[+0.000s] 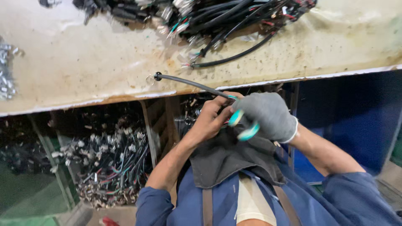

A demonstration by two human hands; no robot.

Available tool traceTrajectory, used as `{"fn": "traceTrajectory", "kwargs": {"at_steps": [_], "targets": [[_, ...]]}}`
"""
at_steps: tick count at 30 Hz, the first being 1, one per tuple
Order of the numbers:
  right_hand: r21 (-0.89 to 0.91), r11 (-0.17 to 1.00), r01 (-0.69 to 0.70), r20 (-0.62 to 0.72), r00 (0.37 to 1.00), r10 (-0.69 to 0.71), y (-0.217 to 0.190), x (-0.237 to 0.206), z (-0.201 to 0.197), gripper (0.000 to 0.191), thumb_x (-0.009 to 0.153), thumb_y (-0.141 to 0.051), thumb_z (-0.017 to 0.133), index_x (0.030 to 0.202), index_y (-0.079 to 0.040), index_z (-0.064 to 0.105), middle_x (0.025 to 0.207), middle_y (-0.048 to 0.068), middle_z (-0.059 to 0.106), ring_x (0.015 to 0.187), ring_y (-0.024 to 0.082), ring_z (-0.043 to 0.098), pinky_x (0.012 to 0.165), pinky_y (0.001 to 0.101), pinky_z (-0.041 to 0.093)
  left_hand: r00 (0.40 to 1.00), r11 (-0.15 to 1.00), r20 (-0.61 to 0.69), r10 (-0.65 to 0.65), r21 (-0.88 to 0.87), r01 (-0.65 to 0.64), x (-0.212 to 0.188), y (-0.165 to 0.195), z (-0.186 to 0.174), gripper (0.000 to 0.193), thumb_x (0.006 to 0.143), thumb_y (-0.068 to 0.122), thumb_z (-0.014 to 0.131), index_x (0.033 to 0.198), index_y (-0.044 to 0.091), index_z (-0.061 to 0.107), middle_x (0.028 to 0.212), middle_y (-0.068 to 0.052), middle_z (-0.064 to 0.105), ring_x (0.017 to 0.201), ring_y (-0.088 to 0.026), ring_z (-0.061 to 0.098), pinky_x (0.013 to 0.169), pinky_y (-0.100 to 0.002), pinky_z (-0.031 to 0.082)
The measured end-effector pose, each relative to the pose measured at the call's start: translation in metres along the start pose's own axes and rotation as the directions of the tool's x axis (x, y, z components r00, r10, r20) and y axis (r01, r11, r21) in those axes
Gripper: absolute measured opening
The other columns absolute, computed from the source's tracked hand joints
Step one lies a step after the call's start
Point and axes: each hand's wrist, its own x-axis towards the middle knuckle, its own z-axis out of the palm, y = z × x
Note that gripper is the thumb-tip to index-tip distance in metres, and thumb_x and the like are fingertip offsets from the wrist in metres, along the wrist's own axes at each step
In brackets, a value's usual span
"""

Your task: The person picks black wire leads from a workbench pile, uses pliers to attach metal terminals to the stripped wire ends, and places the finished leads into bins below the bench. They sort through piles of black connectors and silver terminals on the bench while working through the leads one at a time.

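Left hand [208,119], bare, pinches black cable [190,83]; gloved right hand [268,115] grips teal-handled tool [244,125] at cable, above stained workbench [83,62].

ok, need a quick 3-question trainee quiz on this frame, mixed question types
1. True or false: the right hand wears a grey glove.
2. Which does the left hand grip? A) a screwdriver B) a black cable C) a roll of tape
3. Fill in: the free end of the cable reaches out over the worn ___.

Key
1. True. The gloved hand holds a tool with teal handles against the cable; the left hand is bare.
2. B. The cable runs from the hands up and left to a small metal fitting at its tip.
3. Workbench. A pile of black cables lies at its far edge, and more sit in the bin below.
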Motion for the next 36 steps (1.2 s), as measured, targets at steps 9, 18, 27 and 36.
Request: {"fn": "traceTrajectory", "kwargs": {"at_steps": [9, 18, 27, 36], "targets": [[0.890, 0.197, 0.411, -0.451, 0.731, 0.513, -0.007, -0.014, 0.026, 0.018, 0.106, -0.021, 0.059, 0.098, -0.007, 0.053, 0.083, 0.007, 0.054, 0.069, 0.020, 0.052, 0.061, 0.0335, 0.041, 0.959, 0.961, -0.075, 0.274, -0.013, -0.276, -0.010, -0.004, -0.001, 0.022, 0.107, 0.017, 0.062, 0.123, 0.003, 0.064, 0.113, -0.012, 0.074, 0.097, -0.018, 0.071, 0.090, -0.029, 0.055], [0.823, -0.355, 0.443, -0.262, 0.851, 0.455, -0.016, -0.005, 0.038, 0.019, 0.096, -0.020, 0.065, 0.089, -0.011, 0.049, 0.063, 0.000, 0.043, 0.053, 0.014, 0.042, 0.050, 0.0317, 0.036, 0.968, 0.965, -0.019, 0.251, -0.080, -0.251, -0.016, 0.013, -0.003, 0.048, 0.103, 0.021, 0.068, 0.145, 0.002, 0.054, 0.122, -0.015, 0.074, 0.105, -0.029, 0.072, 0.098, -0.033, 0.054], [-0.469, 0.878, -0.096, -0.399, 0.910, -0.114, 0.042, 0.054, -0.051, 0.035, 0.094, 0.008, 0.080, 0.123, -0.004, 0.066, 0.121, 0.015, 0.070, 0.078, 0.023, 0.067, 0.063, 0.0343, 0.051, 0.978, 0.244, 0.201, -0.054, 0.952, -0.182, -0.020, 0.032, -0.028, 0.049, 0.086, 0.014, 0.068, 0.132, -0.001, 0.060, 0.090, -0.017, 0.070, 0.082, -0.032, 0.071, 0.066, -0.042, 0.056], [-0.414, 0.903, -0.115, -0.115, 0.991, 0.073, 0.033, 0.022, -0.030, 0.033, 0.087, -0.005, 0.075, 0.119, -0.012, 0.069, 0.103, 0.013, 0.067, 0.085, 0.034, 0.067, 0.071, 0.0427, 0.055, 0.880, 0.200, -0.353, 0.319, 0.932, 0.301, -0.027, 0.053, -0.120, 0.023, 0.101, 0.010, 0.063, 0.123, 0.004, 0.065, 0.096, -0.015, 0.068, 0.079, -0.034, 0.067, 0.063, -0.044, 0.053]]}}
